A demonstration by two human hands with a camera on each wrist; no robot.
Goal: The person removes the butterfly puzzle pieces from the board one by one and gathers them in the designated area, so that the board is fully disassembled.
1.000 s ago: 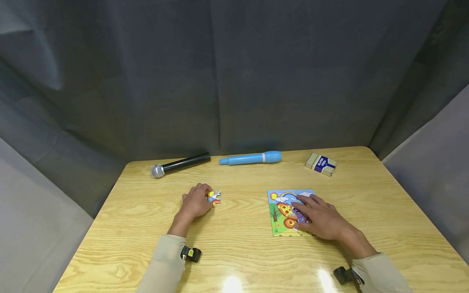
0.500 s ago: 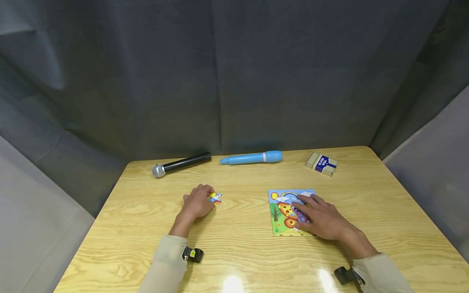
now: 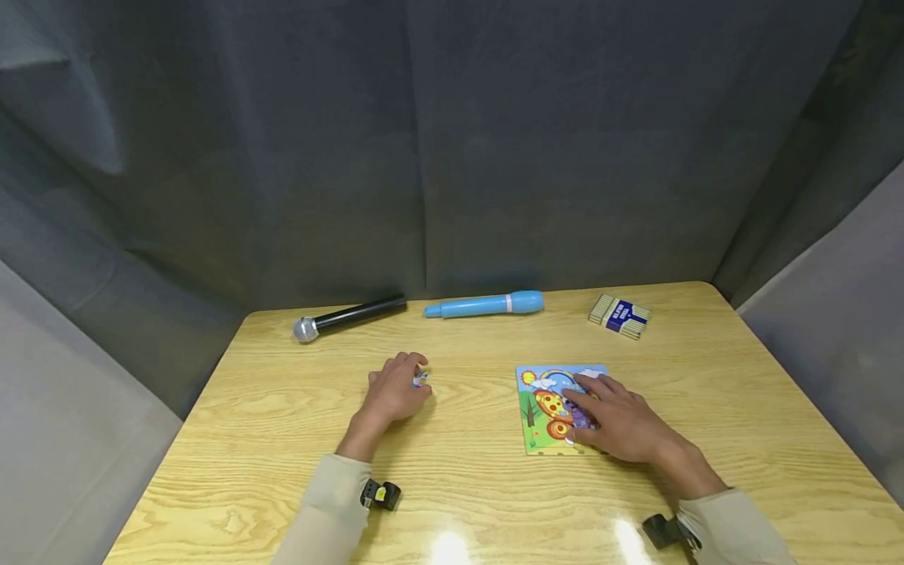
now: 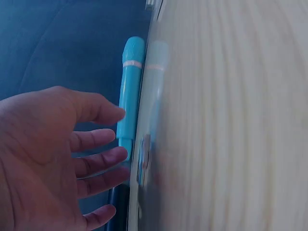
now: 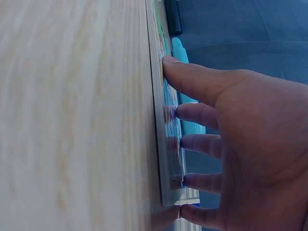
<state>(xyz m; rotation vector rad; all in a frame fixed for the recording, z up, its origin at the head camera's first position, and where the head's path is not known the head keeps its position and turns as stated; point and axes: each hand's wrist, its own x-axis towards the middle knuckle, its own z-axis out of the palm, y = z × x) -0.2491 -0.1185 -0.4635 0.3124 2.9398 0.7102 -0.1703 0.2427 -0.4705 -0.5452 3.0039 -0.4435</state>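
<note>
My left hand hovers over a small colourful jigsaw piece, which mostly hides under the fingers. In the left wrist view that jigsaw piece lies on the table, and the loosely bent fingers stand spread with a gap to it. To the right lies a square picture puzzle with a sun, a rainbow and a butterfly. My right hand rests its fingertips on this puzzle and covers its right part. Seen from the right wrist, the thumb and fingers are spread along the puzzle's face.
A black microphone with a silver head lies at the back left of the wooden table. Beside it is a blue toy microphone. A flat pack of pale sticks with a blue label sits at the back right. Dark cloth hangs behind.
My left hand has shifted right and slightly away from me, covering more of the jigsaw piece. The right hand and the picture puzzle have stayed in place.
</note>
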